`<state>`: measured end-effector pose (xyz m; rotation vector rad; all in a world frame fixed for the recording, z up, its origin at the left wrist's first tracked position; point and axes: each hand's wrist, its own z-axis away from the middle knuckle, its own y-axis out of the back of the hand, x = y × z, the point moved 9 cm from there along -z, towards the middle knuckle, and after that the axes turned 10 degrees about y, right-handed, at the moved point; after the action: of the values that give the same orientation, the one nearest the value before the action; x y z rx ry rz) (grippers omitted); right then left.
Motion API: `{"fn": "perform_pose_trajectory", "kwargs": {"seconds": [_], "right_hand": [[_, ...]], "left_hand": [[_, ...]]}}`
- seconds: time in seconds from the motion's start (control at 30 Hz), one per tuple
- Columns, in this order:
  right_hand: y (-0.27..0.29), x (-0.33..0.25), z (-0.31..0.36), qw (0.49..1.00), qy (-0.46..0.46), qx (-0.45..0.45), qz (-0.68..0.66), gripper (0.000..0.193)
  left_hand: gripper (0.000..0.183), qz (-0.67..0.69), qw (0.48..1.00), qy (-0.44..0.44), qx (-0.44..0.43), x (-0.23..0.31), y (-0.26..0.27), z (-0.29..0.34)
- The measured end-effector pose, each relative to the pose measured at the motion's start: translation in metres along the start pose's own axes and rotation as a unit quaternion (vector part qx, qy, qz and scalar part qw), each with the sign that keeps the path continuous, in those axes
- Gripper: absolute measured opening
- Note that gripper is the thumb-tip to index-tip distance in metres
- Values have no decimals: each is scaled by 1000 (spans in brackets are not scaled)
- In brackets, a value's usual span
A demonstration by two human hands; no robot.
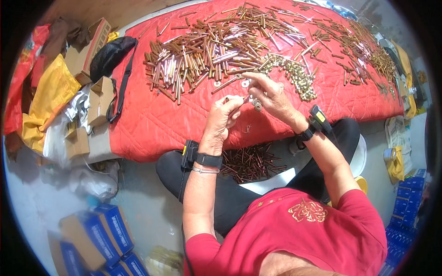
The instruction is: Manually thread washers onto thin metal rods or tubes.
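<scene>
My left hand (222,120) pinches a slim copper-coloured metal tube (247,99), whose shiny tip pokes out past the thumb and forefinger. Close to that tip is my right hand (272,95), its fingers bent together and its forefinger reaching over to the left; whatever is in them is too small to make out. Just below the right fingers lie a few grey nuts or washers (258,107). Pale flat washers (217,84) rest on the red quilted cover (170,124). Beyond my hands spreads a big heap of copper-coloured tubes (207,53).
Small brassy nuts (301,80) form a curved pile right of centre. More metal pieces (363,50) lie far right. Dark reddish rods (251,163) fill a spot below the cover's edge, between my legs. Open cardboard boxes (100,101) stand left; blue boxes (103,234) stack lower left.
</scene>
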<state>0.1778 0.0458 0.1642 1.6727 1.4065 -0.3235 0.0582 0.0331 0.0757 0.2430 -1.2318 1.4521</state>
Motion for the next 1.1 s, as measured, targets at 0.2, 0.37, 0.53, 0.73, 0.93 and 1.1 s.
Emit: {"fn": "perform_pose_trajectory", "kwargs": {"seconds": [0.2, 0.37, 0.53, 0.73, 0.93, 1.1], "right_hand": [[-4, 10, 4, 995, -88, -27, -25, 35], [-4, 17, 8, 994, -83, -18, -64, 33], [4, 11, 7, 1000, -22, -2, 10, 30], [-13, 26, 10, 982, -159, -89, -58, 26], [-1, 9, 6, 998, 50, 27, 8, 23], [-18, 55, 21, 968, -190, -46, -154, 21]], "left_hand": [[7, -1, 1000, 12, -9, -2, -2, -1], [7, -5, 1000, 24, 15, -7, -4, -1], [5, 35, 999, 32, -6, -3, -2, -3], [7, 25, 999, 41, -5, -12, 1, -7], [7, 53, 997, 47, -10, -10, -4, -7], [6, -26, 999, 17, 33, -9, -3, -6]]}}
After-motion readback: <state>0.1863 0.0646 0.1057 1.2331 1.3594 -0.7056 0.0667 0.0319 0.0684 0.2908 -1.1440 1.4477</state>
